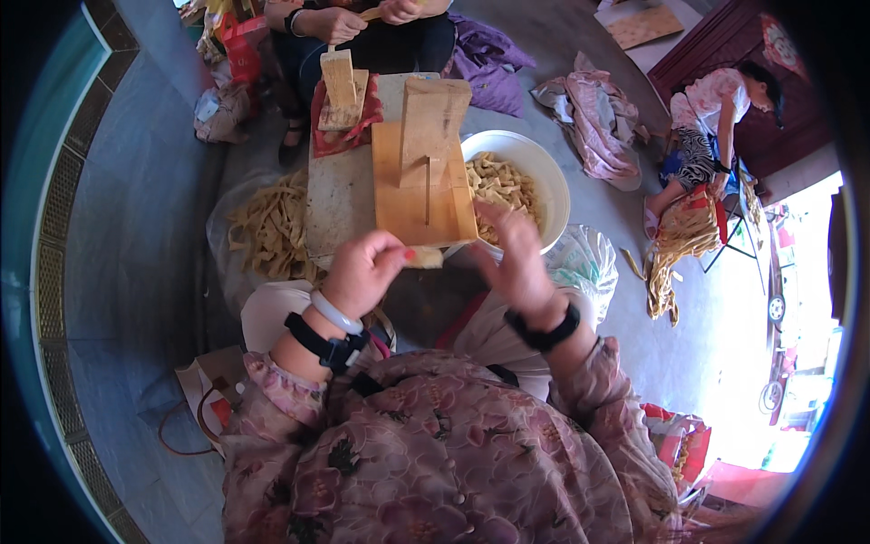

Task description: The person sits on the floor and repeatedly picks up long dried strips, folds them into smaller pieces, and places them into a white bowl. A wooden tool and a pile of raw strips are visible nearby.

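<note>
My left hand (365, 270) pinches a short pale-yellow strip piece (426, 258) just off the near edge of a wooden board (392, 211). Blurred by motion, my right hand (513, 251) is apart from the strip with its fingers spread, over the near side of a white bucket (559, 183). Curled pale pieces (506, 187) fill much of that bucket. A thick wooden block (433, 129) stands upright on the board, and a thin dark rod or slot (427, 194) runs before it. Long flat strips (272, 217) lie heaped in a clear plastic bag at the left.
Across the worn bench (336, 204) another person's hands (340, 26) hold a strip above a smaller wooden block (338, 78). Purple cloth (486, 64) and pink cloth (601, 122) lie on the floor. A seated person (710, 109) bends over hanging strips (680, 231) at right. A plastic bag (584, 262) sits beside my knee.
</note>
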Available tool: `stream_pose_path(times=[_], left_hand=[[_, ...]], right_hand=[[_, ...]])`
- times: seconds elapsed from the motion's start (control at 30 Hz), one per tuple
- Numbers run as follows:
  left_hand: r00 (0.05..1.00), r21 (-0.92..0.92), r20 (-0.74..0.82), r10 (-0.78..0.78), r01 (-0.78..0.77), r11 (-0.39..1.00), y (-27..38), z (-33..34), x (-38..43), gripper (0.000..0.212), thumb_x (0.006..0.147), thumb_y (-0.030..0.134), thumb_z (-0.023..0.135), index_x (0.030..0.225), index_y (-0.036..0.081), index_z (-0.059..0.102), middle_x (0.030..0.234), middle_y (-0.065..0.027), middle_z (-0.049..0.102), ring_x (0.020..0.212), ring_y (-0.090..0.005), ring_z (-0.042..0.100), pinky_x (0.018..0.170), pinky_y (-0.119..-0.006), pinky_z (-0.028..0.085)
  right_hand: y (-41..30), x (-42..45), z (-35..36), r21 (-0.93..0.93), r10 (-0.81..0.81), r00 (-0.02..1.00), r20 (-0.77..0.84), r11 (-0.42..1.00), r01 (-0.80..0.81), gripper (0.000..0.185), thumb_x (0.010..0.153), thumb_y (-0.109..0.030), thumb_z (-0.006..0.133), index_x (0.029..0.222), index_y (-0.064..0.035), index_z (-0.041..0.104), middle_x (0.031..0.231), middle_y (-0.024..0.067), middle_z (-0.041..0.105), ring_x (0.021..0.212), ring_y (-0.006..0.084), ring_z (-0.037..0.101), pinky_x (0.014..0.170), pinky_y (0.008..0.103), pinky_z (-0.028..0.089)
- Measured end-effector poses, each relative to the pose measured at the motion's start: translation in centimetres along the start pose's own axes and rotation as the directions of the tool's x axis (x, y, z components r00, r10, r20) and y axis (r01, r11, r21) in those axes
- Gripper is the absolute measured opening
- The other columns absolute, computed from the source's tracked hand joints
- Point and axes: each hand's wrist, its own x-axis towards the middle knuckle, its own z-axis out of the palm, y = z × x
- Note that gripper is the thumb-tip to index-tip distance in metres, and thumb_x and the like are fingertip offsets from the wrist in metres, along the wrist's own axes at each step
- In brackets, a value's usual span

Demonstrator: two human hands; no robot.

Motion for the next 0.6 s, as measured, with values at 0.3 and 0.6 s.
stream_pose_path(times=[0.3, 0.6], left_hand=[[0.713, -0.512, 0.684, -0.154, 0.619, 0.595, -0.7, 1.5, -5.6, 0.009, 0.095, 0.015, 0.062, 0.096, 0.006, 0.06, 0.071, 0.0043, 0.053, 0.059, -0.0062, 0.046, 0.057, -0.022, 0.039], [0.942, -0.352, 0.217, 0.257, -0.171, 0.92, -0.2, 3.9, -6.5, 0.034, 0.085, 0.003, 0.057, 0.119, 0.006, 0.06, 0.097, -0.0108, 0.064, 0.088, -0.0238, 0.061, 0.08, -0.032, 0.049]], right_hand=[[-3.9, -5.6, -0.8, 0.083, -0.057, 0.994, 0.089, 0.995, 0.05, 0.021, 0.073, -0.006, 0.066, 0.093, -0.0075, 0.06, 0.073, 0.0049, 0.057, 0.067, 0.0265, 0.059, 0.062, 0.0376, 0.047], [-7.4, -8.4, 0.3, 0.429, -0.184, 0.944, 0.273, 0.902, 0.052, 0.03, 0.072, -0.006, 0.062, 0.101, -0.0046, 0.055, 0.08, 0.0088, 0.06, 0.077, 0.0295, 0.062, 0.069, 0.04, 0.05]])
